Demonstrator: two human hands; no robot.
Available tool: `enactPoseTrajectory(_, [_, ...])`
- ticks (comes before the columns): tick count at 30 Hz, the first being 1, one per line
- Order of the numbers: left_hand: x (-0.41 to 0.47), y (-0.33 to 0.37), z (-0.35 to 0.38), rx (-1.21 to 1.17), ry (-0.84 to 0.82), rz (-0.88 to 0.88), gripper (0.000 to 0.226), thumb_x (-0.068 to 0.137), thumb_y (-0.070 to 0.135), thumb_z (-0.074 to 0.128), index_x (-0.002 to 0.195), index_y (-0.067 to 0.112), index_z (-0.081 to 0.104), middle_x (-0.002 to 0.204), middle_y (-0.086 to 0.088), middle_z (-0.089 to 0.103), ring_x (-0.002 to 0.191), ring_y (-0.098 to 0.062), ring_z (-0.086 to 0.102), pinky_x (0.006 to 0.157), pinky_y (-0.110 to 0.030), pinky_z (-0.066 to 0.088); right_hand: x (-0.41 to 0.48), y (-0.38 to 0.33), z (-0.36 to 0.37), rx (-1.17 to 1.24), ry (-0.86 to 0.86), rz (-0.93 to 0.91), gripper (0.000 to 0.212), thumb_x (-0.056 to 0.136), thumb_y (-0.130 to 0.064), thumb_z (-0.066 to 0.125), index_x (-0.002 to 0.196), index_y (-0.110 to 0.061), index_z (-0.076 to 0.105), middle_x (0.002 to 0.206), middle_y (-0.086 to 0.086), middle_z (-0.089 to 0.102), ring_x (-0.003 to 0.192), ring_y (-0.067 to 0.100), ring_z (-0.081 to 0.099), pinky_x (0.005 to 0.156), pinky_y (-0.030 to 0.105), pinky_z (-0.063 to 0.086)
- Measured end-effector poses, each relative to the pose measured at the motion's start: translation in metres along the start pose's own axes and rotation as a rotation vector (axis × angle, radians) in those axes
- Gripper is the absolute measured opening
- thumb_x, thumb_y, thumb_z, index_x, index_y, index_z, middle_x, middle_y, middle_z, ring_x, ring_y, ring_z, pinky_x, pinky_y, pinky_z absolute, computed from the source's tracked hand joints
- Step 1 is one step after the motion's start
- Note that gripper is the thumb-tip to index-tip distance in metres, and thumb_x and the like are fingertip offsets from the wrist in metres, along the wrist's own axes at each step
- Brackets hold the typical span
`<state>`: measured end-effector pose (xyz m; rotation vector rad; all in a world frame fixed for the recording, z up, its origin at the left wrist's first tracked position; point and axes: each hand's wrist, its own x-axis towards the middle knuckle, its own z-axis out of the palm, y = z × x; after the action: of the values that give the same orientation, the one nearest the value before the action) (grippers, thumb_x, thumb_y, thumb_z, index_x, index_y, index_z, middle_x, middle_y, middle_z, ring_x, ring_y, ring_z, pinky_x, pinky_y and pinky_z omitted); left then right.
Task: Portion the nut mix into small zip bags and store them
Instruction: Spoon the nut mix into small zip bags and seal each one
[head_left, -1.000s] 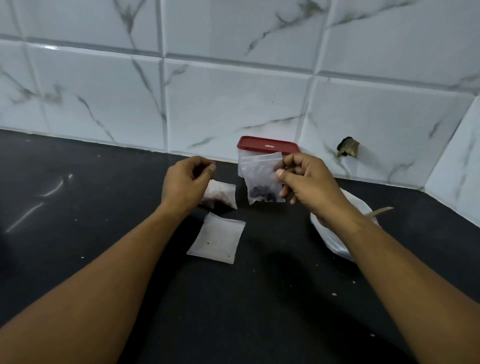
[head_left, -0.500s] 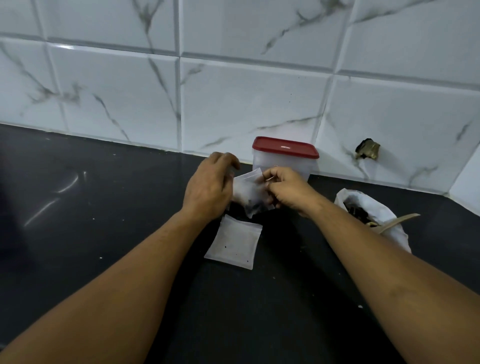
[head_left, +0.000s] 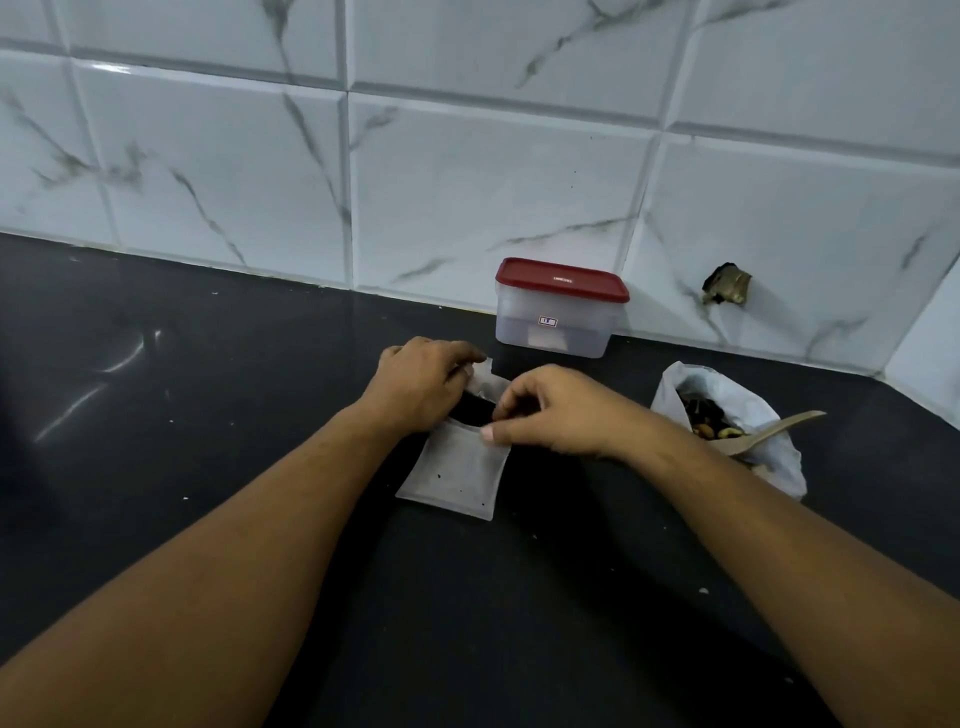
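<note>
A second ago my right hand (head_left: 566, 415) alone held the filled zip bag (head_left: 482, 382) up; now it sits low between both hands, my left hand (head_left: 421, 387) curled over its top corner, right thumb and forefinger pinched on its edge, so I judge I'm sealing this portion. A flat bag (head_left: 457, 475) lies just under my fingertips, the red-lidded tub (head_left: 558, 317) just beyond them. My knuckles hide the zip strip: closed or not, I cannot tell.

Head view, one camera: worn on my head, facing forward and down. Close over the desk (head_left: 182, 467). Left hand (head_left: 421, 387) and right hand (head_left: 563, 410) mid-frame; tiled wall (head_left: 467, 171) across the top.
</note>
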<state>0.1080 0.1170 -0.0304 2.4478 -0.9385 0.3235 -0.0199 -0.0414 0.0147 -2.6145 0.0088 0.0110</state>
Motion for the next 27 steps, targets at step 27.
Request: enactPoseTrajectory(27, [-0.015, 0.028, -0.04, -0.179, -0.234, 0.115, 0.019, 0.076, 0.045, 0.087, 0.086, 0.032, 0.076, 0.089, 0.018, 0.074, 0.071, 0.001, 0.06, 0.069, -0.025, 0.048, -0.015, 0.025, 0.0, 0.377, 0.134, 0.032, 0.024, 0.092, 0.008, 0.062, 0.106, -0.011, 0.067, 0.076, 0.003, 0.072, 0.068, 0.015, 0.072, 0.055, 0.028, 0.056])
